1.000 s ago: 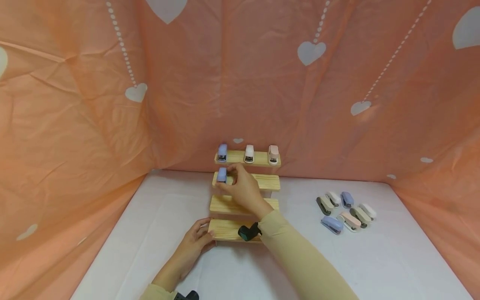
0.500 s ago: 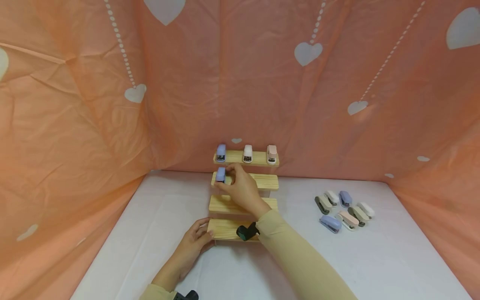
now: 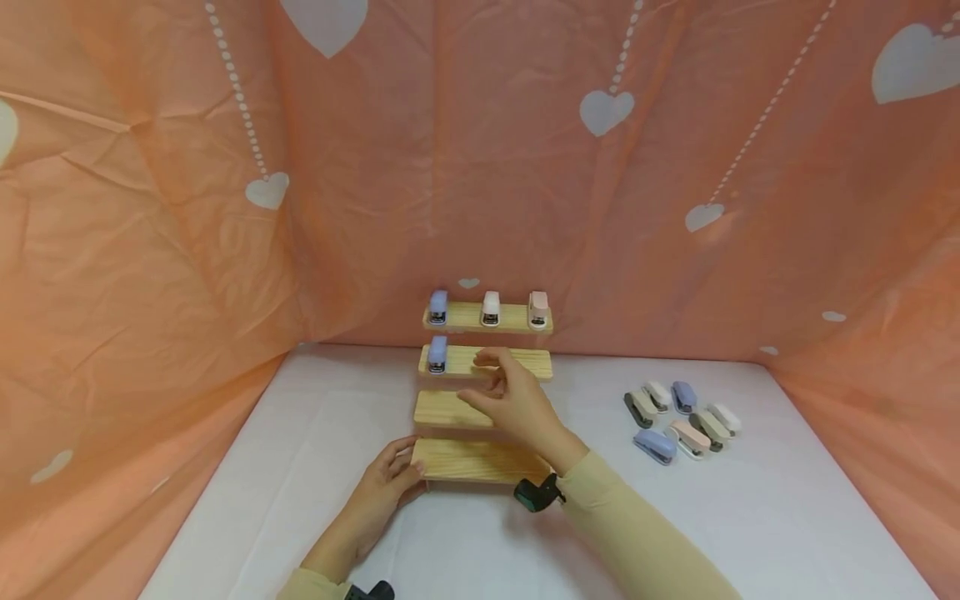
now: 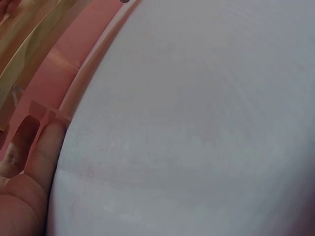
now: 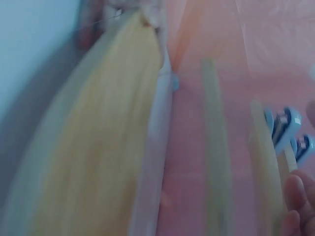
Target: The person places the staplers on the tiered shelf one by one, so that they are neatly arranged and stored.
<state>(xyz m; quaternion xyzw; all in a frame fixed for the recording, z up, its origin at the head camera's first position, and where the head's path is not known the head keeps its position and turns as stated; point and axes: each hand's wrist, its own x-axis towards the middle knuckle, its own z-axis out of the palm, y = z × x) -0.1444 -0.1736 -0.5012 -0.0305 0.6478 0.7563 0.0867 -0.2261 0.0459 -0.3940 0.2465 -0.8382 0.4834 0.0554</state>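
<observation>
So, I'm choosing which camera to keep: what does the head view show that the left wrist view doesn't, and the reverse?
Only the head view: four staplers on the wooden rack, plus the sleeves. Only the left wrist view: a close look at the clear piece by the left hand; the head view shows barely any of it. Both: the left hand, part of the wooden rack, the pinkish cloth and the white table.

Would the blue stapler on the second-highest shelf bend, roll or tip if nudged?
The blue stapler looks hard-shelled, so probably won't bend. It stands upright on its base, so rolling seems unlikely. Narrow and near the left end of the shelf, it might tip off if pushed left.
</observation>
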